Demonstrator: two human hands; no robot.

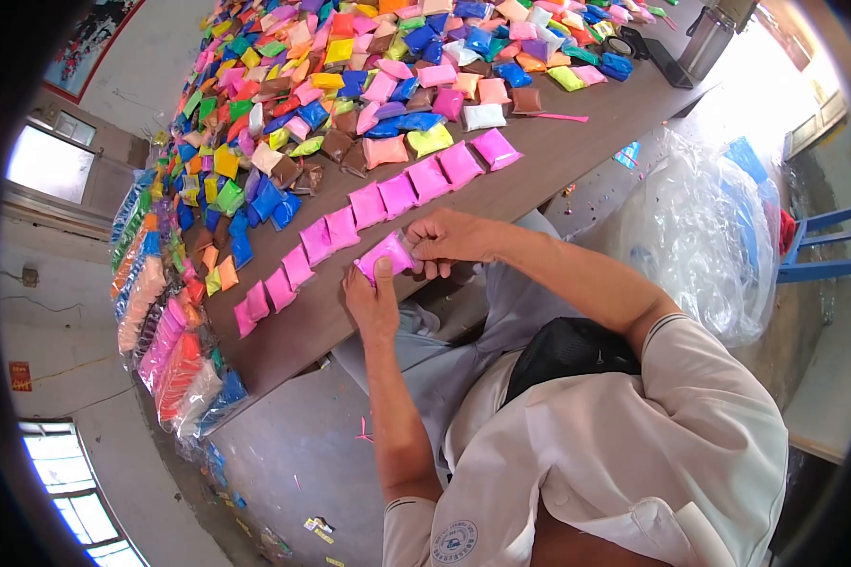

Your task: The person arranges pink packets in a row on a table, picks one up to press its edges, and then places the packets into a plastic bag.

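My left hand [373, 298] is closed round the lower left side of a small pink packet [386, 253], its thumb lying over the packet's face. The fingers of my right hand [449, 241] are curled in a pinch at the packet's right end. Both hands are just over the near edge of the brown table [577, 142]. Beyond them, a slanting row of similar pink packets [369, 205] lies on the tabletop, some overlapping. The fingertips of my right hand partly hide the packet's end.
A large heap of small coloured packets [340, 52] covers the far table. Clear bags of packets [175, 350] hang at the left edge. A metal flask [707, 45] stands at the far right corner. Right of me are a big clear plastic bag [695, 236] and a blue stool [823, 248].
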